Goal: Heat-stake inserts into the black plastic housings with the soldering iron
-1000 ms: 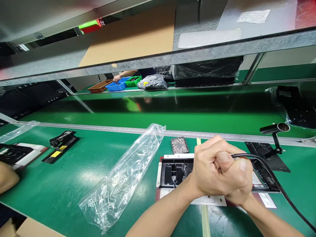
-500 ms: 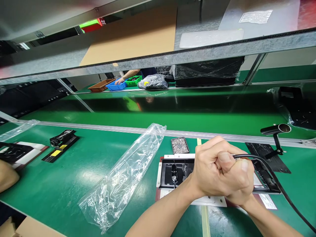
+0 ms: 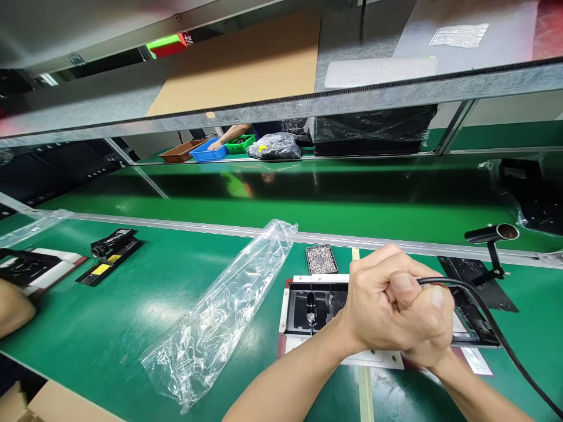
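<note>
1. Green desk (image 3: 109, 310) is seen throughout the foreground.
2. Black housing (image 3: 298, 308) is laid there, partly hidden.
3. Over it, left hand (image 3: 372, 299) and right hand (image 3: 428, 328) are clasped closed, anything gripped being concealed.
4. Small tray (image 3: 308, 261) is set beyond the housing.

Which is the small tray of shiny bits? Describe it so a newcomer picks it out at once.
On the near green bench, find the long black housing. Just beyond it, near the yellow tape strip, sits a small rectangular tray; unlike the clear bag to its left, it has a dark rim and holds shiny bits.
</note>
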Demonstrator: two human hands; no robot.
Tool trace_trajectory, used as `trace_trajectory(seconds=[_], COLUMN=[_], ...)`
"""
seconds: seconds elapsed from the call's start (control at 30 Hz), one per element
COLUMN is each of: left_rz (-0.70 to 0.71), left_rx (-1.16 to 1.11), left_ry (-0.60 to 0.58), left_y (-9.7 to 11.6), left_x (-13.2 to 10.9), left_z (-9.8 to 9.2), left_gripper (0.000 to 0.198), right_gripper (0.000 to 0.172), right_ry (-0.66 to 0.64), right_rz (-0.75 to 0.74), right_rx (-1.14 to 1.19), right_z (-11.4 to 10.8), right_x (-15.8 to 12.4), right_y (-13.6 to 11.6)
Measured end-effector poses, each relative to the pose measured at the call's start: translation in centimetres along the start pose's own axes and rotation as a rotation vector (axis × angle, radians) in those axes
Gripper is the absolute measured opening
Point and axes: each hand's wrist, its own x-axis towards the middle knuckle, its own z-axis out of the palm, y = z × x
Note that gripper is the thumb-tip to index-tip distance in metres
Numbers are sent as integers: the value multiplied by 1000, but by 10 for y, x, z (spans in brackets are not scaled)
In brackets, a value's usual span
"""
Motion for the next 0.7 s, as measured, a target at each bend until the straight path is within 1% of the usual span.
trace_trajectory(seconds=[0.17,0.33,0.5,0.6,0.7], left_rz=[4,3,-20,0,65], left_rx=[46,32,68,49,23], left_ry=[1,18,-24,-33,-33], left_y=[0,-1,0,-1,-3], left_x=[0,0,0,-1,-1], left_z=[1,2,0,0,0], left_gripper=[11,13,18,14,11], right_gripper=[58,57,60,59,61], right_ry=[4,22,25,5,-17], right_rz=[31,65,80,95,109], right_rx=[-7,16,36,30,36], right_z=[-1,0,1,-1,-3], right_x=[-4,-4,0,2,1], right_y=[5,2,-4,-6,-5])
